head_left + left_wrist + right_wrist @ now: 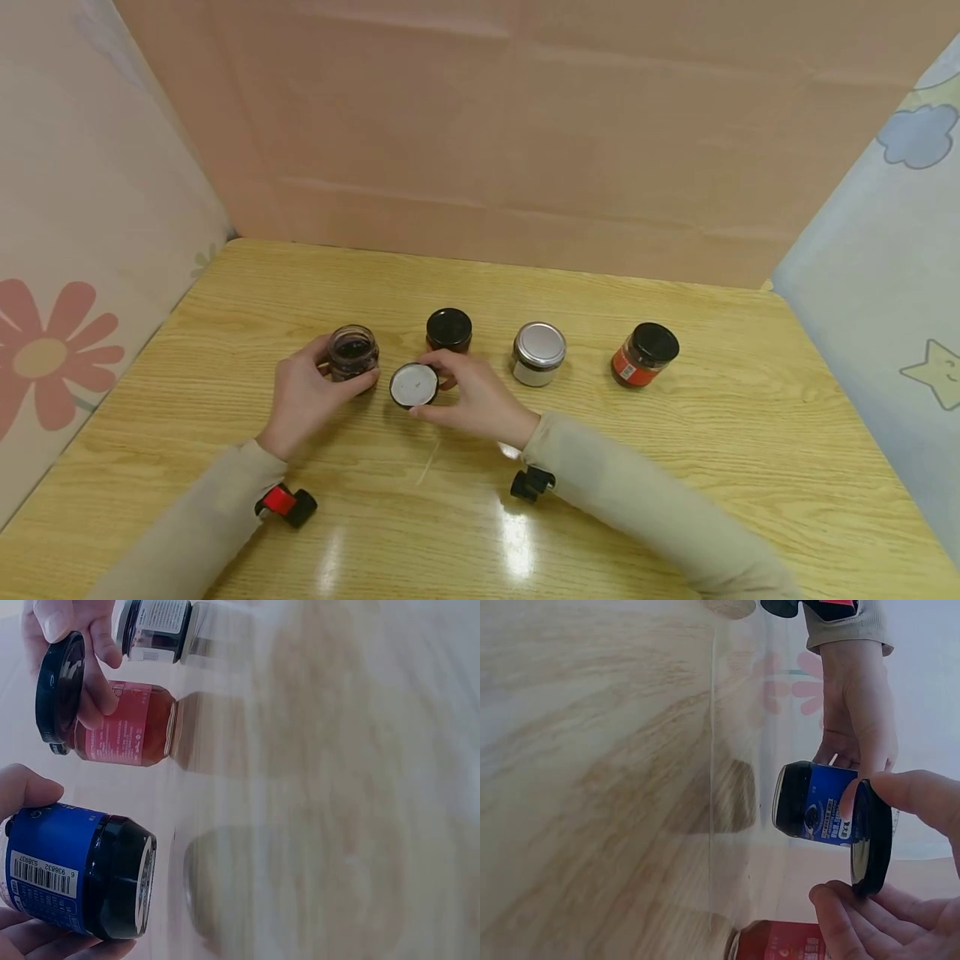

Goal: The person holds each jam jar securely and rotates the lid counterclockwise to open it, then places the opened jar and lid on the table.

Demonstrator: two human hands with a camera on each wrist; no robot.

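On the left part of the wooden table [600, 492], nearer its left edge than its right, the left hand [306, 398] held an uncapped glass jar with a blue label [49, 859], fingers and thumb wrapped round its sides, just above the surface. Next came a black lid [414, 386], its pale inside tilted upward, pinched at the rim by the right hand [480, 400]. Just behind that hand stood a pinkish-red-labelled jar [124, 724]. Farther toward the right edge stood a silver-lidded jar [540, 352], then a black-topped jar with a red barcode label [636, 367].
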